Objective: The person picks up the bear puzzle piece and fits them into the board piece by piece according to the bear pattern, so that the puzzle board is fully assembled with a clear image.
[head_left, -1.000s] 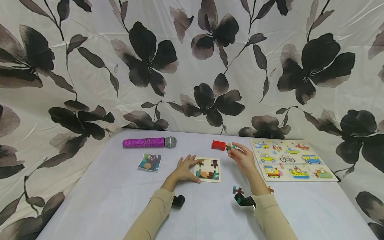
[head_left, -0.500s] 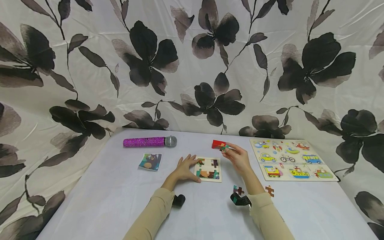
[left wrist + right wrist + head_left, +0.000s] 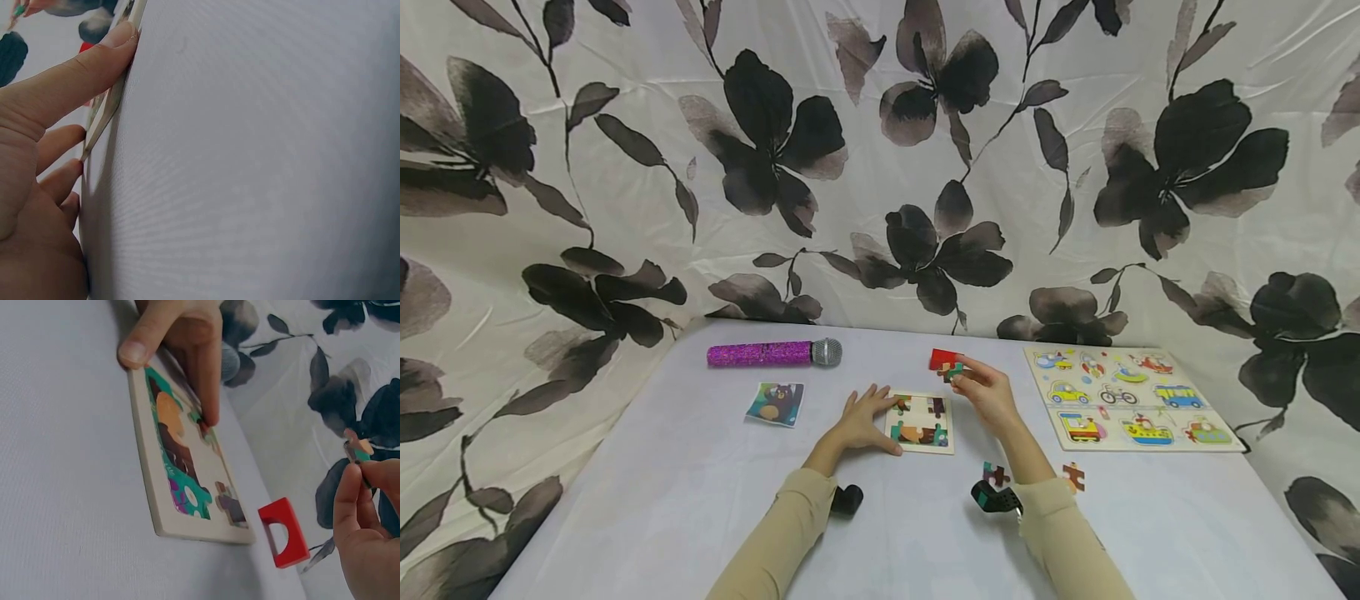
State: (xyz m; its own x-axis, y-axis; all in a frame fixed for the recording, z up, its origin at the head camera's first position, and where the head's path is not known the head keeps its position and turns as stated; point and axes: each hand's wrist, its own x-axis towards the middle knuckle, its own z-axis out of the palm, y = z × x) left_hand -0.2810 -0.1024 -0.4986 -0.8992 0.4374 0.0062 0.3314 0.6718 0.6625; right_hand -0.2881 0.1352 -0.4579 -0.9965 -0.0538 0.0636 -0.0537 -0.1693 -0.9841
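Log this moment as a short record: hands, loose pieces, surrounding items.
Left hand: touches square pale wooden puzzle tray
Right hand: pinches multicoloured jigsaw piece, in the air
Loose pieces: maroon and teal jigsaw piece; brown jigsaw piece
Left of tray: teal square picture card; purple glittery microphone
Right of tray: pale rectangular vehicle board
Beyond tray: red block with curved cutout

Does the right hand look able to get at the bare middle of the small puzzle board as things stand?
Probably yes: nothing shows between the right hand, which pinches a puzzle piece, and the puzzle board; the left hand is at its left side.
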